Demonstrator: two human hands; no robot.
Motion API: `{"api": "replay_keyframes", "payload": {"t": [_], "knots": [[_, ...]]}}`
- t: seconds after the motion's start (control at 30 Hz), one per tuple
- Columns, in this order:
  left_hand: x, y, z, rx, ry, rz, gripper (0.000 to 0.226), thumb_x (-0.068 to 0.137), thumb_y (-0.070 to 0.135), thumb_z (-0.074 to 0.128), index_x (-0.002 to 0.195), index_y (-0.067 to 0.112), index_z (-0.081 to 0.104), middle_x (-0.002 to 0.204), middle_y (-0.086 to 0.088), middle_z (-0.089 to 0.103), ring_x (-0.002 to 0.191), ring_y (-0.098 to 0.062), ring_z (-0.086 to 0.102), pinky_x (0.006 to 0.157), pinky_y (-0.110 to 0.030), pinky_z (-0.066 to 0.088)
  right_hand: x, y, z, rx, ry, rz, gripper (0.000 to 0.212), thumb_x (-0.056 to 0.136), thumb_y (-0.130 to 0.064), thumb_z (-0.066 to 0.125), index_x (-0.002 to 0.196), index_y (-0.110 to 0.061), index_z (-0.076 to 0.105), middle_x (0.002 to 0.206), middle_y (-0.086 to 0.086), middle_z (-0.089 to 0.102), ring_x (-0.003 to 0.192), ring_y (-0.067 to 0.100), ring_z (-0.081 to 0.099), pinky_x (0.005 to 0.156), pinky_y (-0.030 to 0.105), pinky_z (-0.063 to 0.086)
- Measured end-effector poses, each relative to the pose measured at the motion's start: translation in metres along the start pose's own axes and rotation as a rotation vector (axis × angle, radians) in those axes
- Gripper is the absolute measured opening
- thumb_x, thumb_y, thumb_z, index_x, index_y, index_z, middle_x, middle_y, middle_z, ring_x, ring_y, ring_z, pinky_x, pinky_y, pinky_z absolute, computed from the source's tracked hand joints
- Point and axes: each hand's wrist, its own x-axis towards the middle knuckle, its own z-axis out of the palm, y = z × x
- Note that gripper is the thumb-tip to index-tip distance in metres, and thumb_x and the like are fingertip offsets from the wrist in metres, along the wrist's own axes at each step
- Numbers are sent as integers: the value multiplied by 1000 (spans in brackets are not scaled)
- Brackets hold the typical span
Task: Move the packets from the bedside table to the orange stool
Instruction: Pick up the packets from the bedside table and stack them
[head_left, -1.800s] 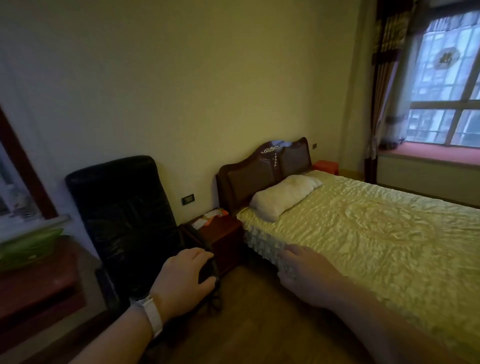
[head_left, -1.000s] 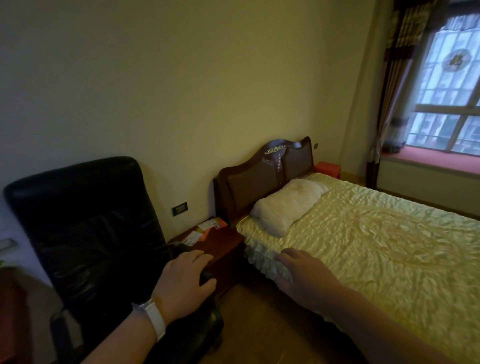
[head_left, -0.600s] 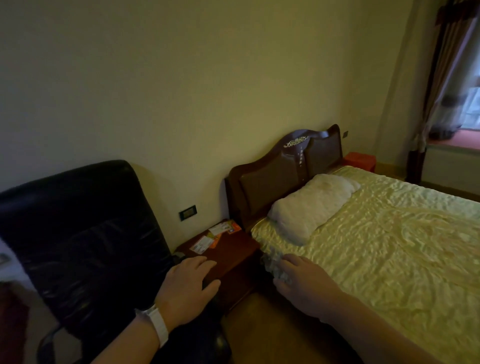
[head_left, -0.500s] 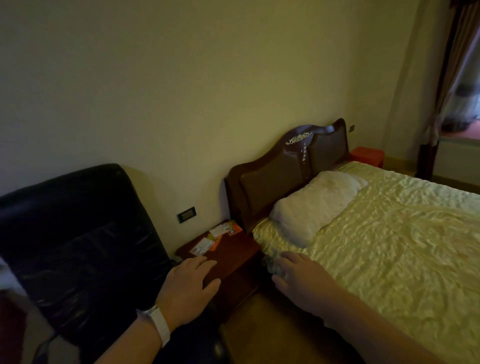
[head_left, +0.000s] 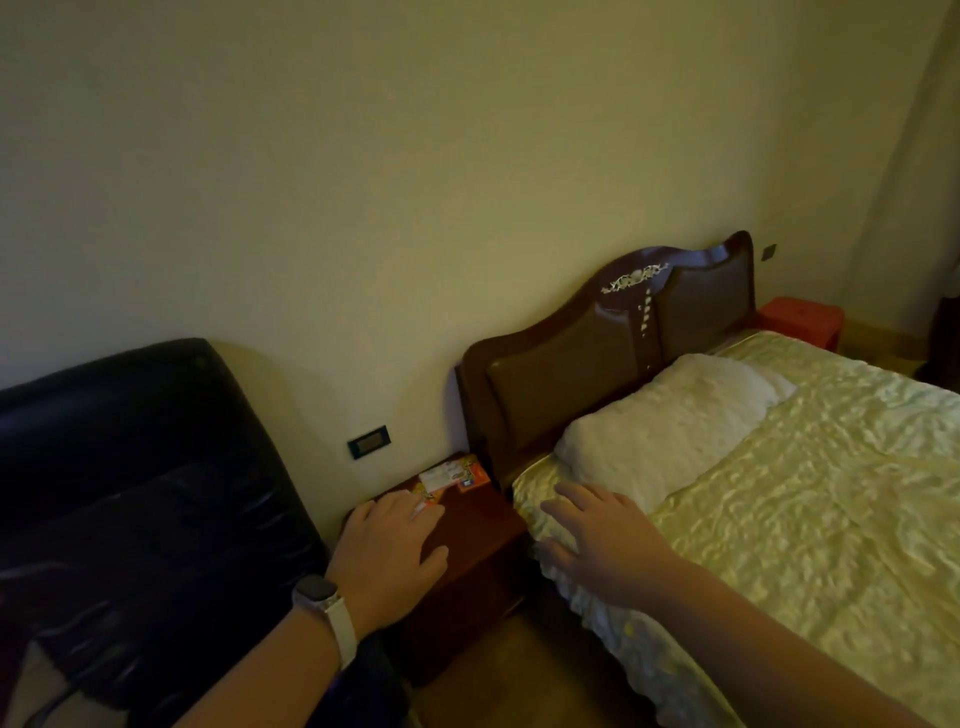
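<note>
Hiding some packets, left hand, dim bedside table

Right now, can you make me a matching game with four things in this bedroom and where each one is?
Things:
1. packets
2. pillow
3. orange stool
4. black chair

Places:
A. far side of the bed, by the wall
B. on the bedside table
C. left of the bedside table
D. on the bed, below the headboard

Pairs: 1-B, 2-D, 3-A, 4-C
</note>
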Motion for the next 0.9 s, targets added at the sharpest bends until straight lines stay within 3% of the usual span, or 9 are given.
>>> {"api": "replay_keyframes", "payload": {"t": [0.23, 0.4, 0.53, 0.67, 0.8, 0.9], "knots": [[64, -27, 37, -56, -10, -41, 60, 84, 57, 37, 131, 25, 58, 132, -3, 61, 121, -24, 54, 100, -45, 44, 72, 18, 16, 9, -44, -57, 79, 84, -70, 5, 145, -30, 35, 156, -1, 29, 142, 23, 24, 112, 42, 22], [126, -59, 71, -99, -23, -50, 62, 85, 57, 31, 135, 27, 53, 140, -1, 55, 129, -22, 48, 105, -45, 39, 139, 37, 30, -23, -127, -60, 63, 92, -60, 20, 146, -31, 31, 158, -1, 24, 144, 23, 19, 114, 41, 18], [177, -92, 87, -132, 18, -35, 55, 89, 54, 31, 129, 28, 59, 131, 0, 62, 119, -22, 56, 98, -44, 45, 206, 51, 29, -71, -156, -88, 56, 97, -55, 28, 146, -30, 31, 157, 1, 25, 143, 25, 20, 114, 43, 22], [220, -122, 91, -113, 65, 18, 40, 89, 48, 44, 118, 31, 65, 121, 6, 68, 111, -16, 62, 95, -41, 48, 266, 53, 37, -82, -152, -119, 58, 94, -57, 25, 145, -30, 32, 156, 0, 26, 143, 25, 21, 114, 43, 20], [251, -147, 102, -102, -36, -44, 42, 82, 50, 45, 108, 30, 71, 108, 6, 73, 97, -15, 69, 82, -38, 55, 309, 57, 54, -68, -168, -150, 55, 95, -53, 33, 145, -29, 33, 155, 0, 29, 142, 25, 23, 112, 42, 20], [270, -163, 119, -83, -88, -67, 45, 84, 51, 42, 112, 30, 70, 109, 5, 73, 99, -16, 68, 84, -40, 54, 341, 67, 67, -41, -186, -175, 54, 95, -54, 33, 144, -30, 33, 154, 0, 31, 141, 25, 25, 112, 42, 22]]}}
